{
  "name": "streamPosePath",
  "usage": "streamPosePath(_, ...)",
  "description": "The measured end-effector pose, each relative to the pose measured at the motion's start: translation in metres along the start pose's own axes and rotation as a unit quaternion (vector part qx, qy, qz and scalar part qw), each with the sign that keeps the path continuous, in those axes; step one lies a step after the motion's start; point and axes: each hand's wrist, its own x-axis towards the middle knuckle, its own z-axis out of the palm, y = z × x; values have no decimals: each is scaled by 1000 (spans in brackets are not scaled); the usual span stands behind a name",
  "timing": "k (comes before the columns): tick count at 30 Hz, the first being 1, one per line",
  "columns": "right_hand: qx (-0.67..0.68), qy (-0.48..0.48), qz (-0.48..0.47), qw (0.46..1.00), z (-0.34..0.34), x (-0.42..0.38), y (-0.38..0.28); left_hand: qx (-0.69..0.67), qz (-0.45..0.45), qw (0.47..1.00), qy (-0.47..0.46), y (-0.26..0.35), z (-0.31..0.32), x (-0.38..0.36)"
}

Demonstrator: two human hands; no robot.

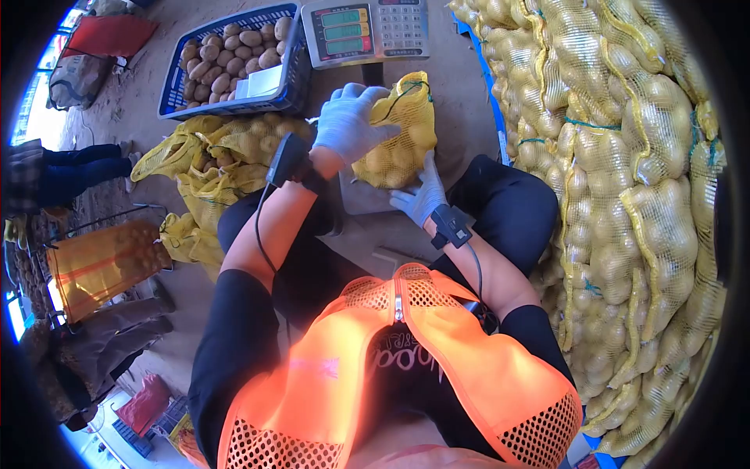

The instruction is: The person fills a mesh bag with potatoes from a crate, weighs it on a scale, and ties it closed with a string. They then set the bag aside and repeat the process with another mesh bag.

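Observation:
A yellow mesh bag of potatoes sits on the scale's flat platform, between my knees. Its gathered top, with a dark green tie cord, points away from me. My left hand, in a pale glove, is at the bag's upper left with fingers spread; the thumb reaches across the mesh. At the bag's lower right is my right hand, gloved too, its fingers apart and resting along the side. Neither hand is closed round the bag.
Beyond the bag stands the scale's display. A blue crate holds loose potatoes and a white card. Yellow mesh bags lie at left; stacked potato bags fill the right. People's legs show at far left.

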Motion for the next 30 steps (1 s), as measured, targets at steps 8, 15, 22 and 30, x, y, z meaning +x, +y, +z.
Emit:
streamPosePath(8, -202, 129, -230, 943, 12, -16, -51, 243, 14, 969, -44, 13, 0, 0)
streamPosePath(15, -294, -158, -506, 795, 62, -126, -88, 234, -39, 968, -82, -1, 12, 5)
streamPosePath(22, -143, -825, -404, 367, 107, -295, -96, 188, -1, 979, -83, 8, 16, 15)
streamPosePath(30, -139, -804, -451, 362, 114, -292, -84, 271, 12, 957, -98, -7, 42, 25)
